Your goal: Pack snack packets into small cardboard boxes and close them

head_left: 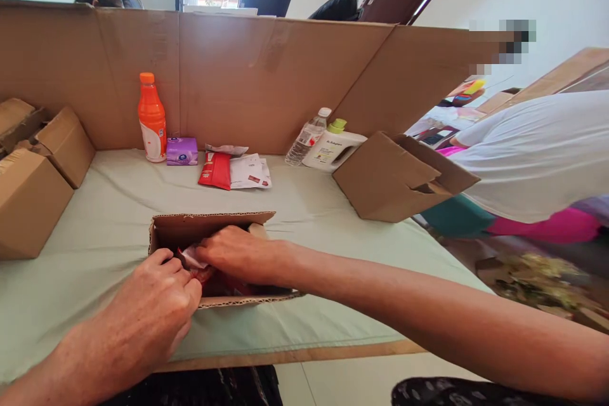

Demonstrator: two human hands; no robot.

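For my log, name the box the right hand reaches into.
The front middle box; the left boxes and right box stand to its sides, farther back.

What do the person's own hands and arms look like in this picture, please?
The left hand and right hand are ungloved, with no watch or bracelet showing. The left forearm and right forearm show no sleeve. Some fingers are partly hidden.

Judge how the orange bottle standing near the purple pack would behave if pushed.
The orange bottle would probably tip fairly easily if pushed near its cap, being tall and narrow. Its rounded body suggests it could roll once lying down. A backward tip would likely be stopped by the cardboard wall behind it.
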